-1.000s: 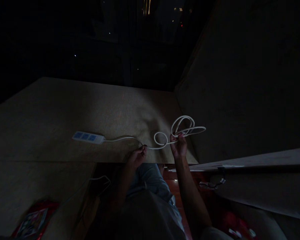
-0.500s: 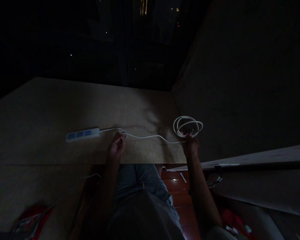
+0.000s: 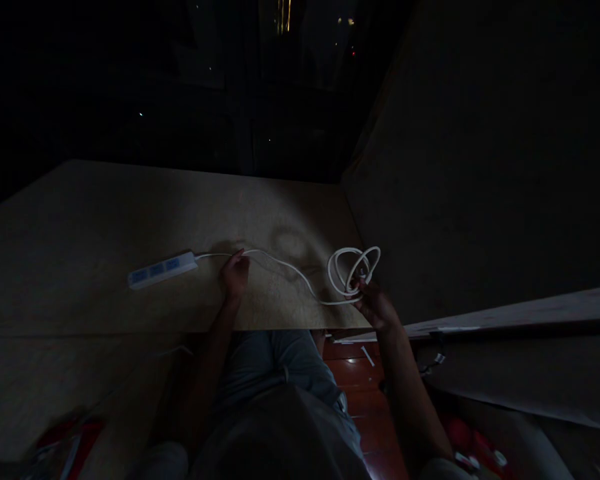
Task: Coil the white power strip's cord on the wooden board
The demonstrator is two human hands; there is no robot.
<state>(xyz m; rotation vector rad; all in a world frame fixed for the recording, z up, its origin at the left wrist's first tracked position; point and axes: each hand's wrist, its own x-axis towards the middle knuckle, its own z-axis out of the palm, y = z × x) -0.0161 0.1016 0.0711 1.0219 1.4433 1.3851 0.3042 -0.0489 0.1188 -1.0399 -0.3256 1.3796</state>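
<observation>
A white power strip [image 3: 162,269] with blue sockets lies on a pale board [image 3: 105,220] in dim light. Its white cable [image 3: 285,267] runs right across the board. My left hand [image 3: 235,275] is closed in a pinch on the cable a short way right of the strip. At the board's right end my right hand [image 3: 371,301] grips a coil of several cable loops [image 3: 353,268], held tilted above the surface.
A large upright board [image 3: 480,167] stands on the right, a lower plank [image 3: 505,320] juts out beneath it. Red wooden floor [image 3: 355,373] shows between my knees. A red packet [image 3: 65,447] lies at the bottom left. The background is dark.
My left hand slid along the cable toward the power strip, then lifted the cable slightly. My right hand drew the coil leftward and tilted it. The strip shifted a little left.
</observation>
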